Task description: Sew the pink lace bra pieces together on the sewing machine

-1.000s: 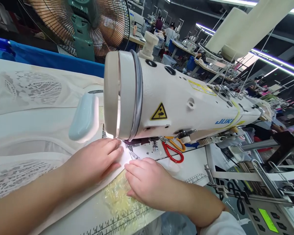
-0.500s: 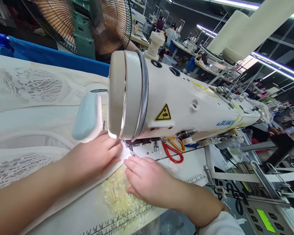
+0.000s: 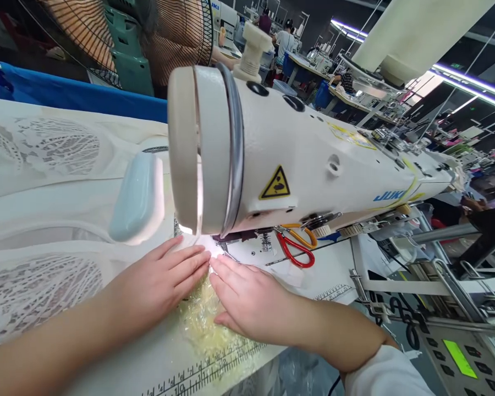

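Note:
My left hand (image 3: 160,283) lies nearly flat with fingers stretched out, its fingertips just below the sewing machine's head (image 3: 206,148). White lace fabric (image 3: 37,291) spreads under and to the left of it. Across from it, my right hand (image 3: 251,300) rests with fingers extended and thumb apart, its fingertips almost meeting the left ones. Under its palm side is a clear-covered yellowish patch (image 3: 202,322) on the table. The machine head hides the needle and presser foot. What lies right under the fingertips is hard to make out.
Scissors with red and orange handles (image 3: 297,253) lie right of the machine bed. A pale blue lamp (image 3: 136,198) hangs left of the head. Printed ruler marks (image 3: 210,371) run along the front edge. A fan (image 3: 127,49) stands behind; a control panel (image 3: 457,357) sits lower right.
My left hand has drawn back a little from the machine head, its fingers now straighter and closer to the right hand's. The right hand stays nearly in place. The view has shifted slightly.

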Action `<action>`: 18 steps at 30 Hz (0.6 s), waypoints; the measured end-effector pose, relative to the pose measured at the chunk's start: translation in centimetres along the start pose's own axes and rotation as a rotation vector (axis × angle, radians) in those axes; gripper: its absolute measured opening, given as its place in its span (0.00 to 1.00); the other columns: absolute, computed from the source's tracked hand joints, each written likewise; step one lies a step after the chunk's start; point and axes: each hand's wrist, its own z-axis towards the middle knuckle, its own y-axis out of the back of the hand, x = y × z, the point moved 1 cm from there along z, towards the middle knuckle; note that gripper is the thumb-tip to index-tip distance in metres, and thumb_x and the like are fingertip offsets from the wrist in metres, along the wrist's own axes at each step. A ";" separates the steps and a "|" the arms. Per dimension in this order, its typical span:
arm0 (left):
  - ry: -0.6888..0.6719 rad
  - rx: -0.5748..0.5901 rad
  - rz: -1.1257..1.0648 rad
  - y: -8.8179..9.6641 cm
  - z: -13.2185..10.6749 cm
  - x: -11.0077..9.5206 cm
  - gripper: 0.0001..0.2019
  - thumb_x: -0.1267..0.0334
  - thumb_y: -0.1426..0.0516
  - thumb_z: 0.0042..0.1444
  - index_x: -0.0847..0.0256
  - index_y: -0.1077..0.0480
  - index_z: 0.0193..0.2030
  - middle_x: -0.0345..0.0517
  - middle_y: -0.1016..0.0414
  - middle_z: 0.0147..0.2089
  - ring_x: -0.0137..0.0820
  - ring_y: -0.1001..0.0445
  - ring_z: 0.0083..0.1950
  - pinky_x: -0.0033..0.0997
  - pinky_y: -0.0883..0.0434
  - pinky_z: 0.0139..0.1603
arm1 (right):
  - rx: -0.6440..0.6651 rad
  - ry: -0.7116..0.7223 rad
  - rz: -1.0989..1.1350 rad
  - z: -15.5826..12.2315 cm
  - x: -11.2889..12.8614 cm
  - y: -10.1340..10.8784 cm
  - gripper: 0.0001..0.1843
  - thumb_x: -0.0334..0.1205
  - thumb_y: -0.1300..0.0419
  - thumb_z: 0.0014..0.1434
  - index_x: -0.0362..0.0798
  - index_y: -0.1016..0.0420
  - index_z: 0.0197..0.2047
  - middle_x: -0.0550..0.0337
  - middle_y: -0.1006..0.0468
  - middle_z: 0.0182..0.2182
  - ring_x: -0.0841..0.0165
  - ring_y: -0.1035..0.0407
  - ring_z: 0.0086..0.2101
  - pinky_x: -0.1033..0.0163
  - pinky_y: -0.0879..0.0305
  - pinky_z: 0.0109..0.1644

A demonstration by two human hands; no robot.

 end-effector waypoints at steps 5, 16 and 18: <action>-0.029 -0.010 0.032 -0.2 0.1 0.9 0.19 0.68 0.58 0.67 0.59 0.27 0.48 0.43 0.22 0.51 0.34 0.28 0.54 0.42 0.47 0.66 | 0.048 0.013 0.008 0.0 0.0 0.1 0.28 0.51 0.45 0.63 0.32 0.33 0.54 0.38 0.32 0.57 0.56 0.43 0.61 0.58 0.36 0.56; -0.103 0.160 0.092 0.1 -0.1 2.8 0.22 0.75 0.59 0.63 0.57 0.29 0.53 0.42 0.24 0.54 0.33 0.24 0.45 0.36 0.29 0.42 | 0.117 0.072 0.060 0.2 -0.1 0.8 0.24 0.49 0.47 0.65 0.35 0.32 0.52 0.42 0.32 0.58 0.57 0.42 0.60 0.56 0.38 0.58; -0.040 0.175 0.070 -0.1 -0.2 3.3 0.23 0.75 0.60 0.63 0.56 0.30 0.55 0.43 0.23 0.52 0.33 0.24 0.40 0.36 0.28 0.43 | 0.122 0.078 0.066 0.3 -0.1 0.7 0.24 0.49 0.47 0.65 0.35 0.32 0.53 0.42 0.32 0.58 0.57 0.42 0.60 0.56 0.38 0.58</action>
